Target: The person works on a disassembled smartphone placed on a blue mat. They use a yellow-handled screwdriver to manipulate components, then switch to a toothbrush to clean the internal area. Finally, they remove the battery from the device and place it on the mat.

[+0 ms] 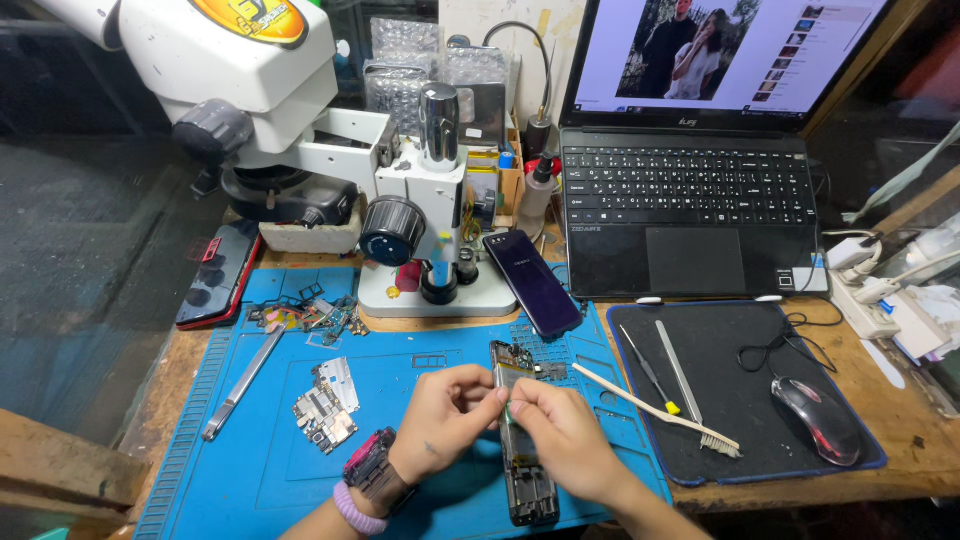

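Note:
An opened phone frame (524,480) with bare electronics lies lengthwise on the blue work mat (250,470). My left hand (440,420), with a watch and a purple band at the wrist, pinches at the frame's upper part. My right hand (565,435) meets it from the right, fingers closed on something small and green at the same spot; what it is I cannot tell. A loose circuit board (325,415) lies left of my hands. A dark purple phone (532,283) leans against the microscope base (440,300).
A white stereo microscope (260,80) stands at the back left, an open laptop (690,190) at the back right. A black mat (740,400) carries a brush (660,410), slim metal tools and a mouse (818,420). A red-edged phone (215,275) and metal tweezers (240,385) lie left.

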